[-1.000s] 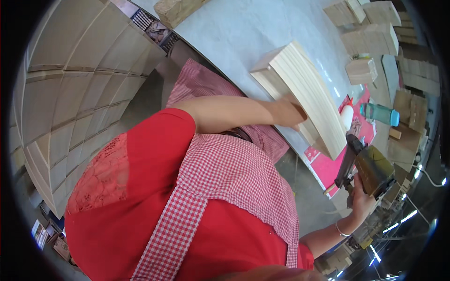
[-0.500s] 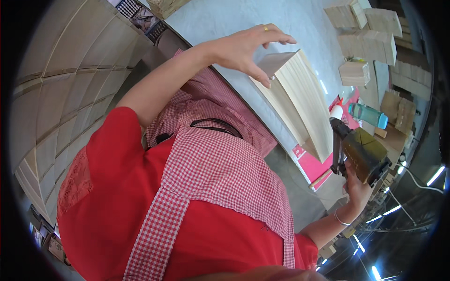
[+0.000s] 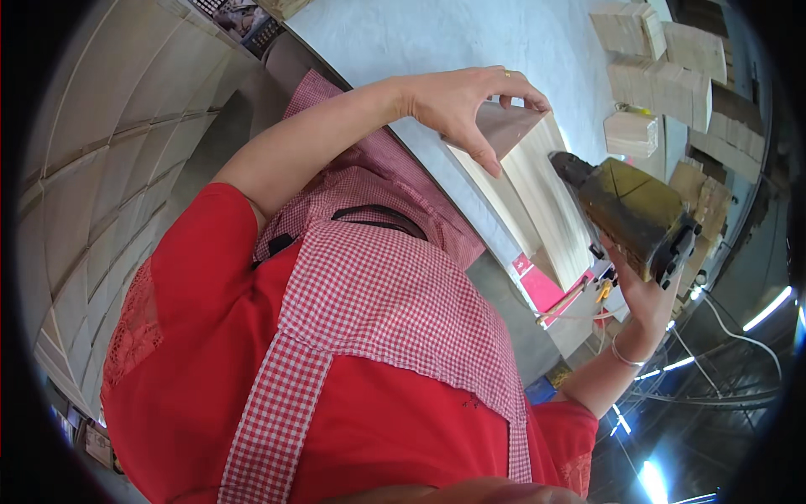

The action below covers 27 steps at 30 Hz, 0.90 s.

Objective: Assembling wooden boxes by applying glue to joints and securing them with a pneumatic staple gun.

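Observation:
A long wooden box frame of pale boards lies on the table before me. My left hand spans its far-end panel, thumb at one edge and fingertips at the opposite top corner. My right hand is wrapped round the handle of a worn yellow-and-black nail gun, partly hidden behind the tool's body. The gun's dark nose is over the box's right side; whether it touches the wood I cannot tell.
The pale blue-white table has several wooden blocks along its right side. A pink sheet lies by the near end of the box. Stacked boards stand on the left. An air hose trails below the gun.
My left hand has closed in on the box's end panel, which tilts more toward me. The nail gun has moved up and left over the box, covering the teal bottle.

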Available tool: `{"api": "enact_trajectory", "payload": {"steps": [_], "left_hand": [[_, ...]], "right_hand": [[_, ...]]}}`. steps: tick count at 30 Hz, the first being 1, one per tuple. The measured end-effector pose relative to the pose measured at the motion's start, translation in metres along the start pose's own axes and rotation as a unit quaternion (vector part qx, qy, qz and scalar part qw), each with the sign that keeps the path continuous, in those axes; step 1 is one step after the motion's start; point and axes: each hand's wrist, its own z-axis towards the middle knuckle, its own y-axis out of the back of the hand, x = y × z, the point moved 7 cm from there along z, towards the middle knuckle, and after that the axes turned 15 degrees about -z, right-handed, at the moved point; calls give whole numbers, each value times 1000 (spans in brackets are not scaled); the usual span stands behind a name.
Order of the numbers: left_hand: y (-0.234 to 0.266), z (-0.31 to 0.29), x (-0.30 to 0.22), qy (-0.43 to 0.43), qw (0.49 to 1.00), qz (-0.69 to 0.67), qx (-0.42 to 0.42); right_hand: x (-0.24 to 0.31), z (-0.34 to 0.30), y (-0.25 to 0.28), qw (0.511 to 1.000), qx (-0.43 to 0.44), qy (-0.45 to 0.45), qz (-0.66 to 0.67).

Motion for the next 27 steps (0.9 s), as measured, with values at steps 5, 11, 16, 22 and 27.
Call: {"api": "enact_trajectory", "payload": {"steps": [5,11,16,22,27], "left_hand": [[2,-1,-4,-5,1000,-10,-3],[2,5,-3,56,985,-157,53],[-1,26,35,268,899,-326,119],[-10,35,47,258,841,-450,151],[-11,33,49,283,824,-472,133]], "right_hand": [[8,7,-5,999,13,28,24],[-6,-1,-16,996,30,-40,74],[-13,-5,-14,999,23,-12,39],[-8,-12,-8,999,24,24,19],[-22,-18,-10,1000,0,-4,28]]}}
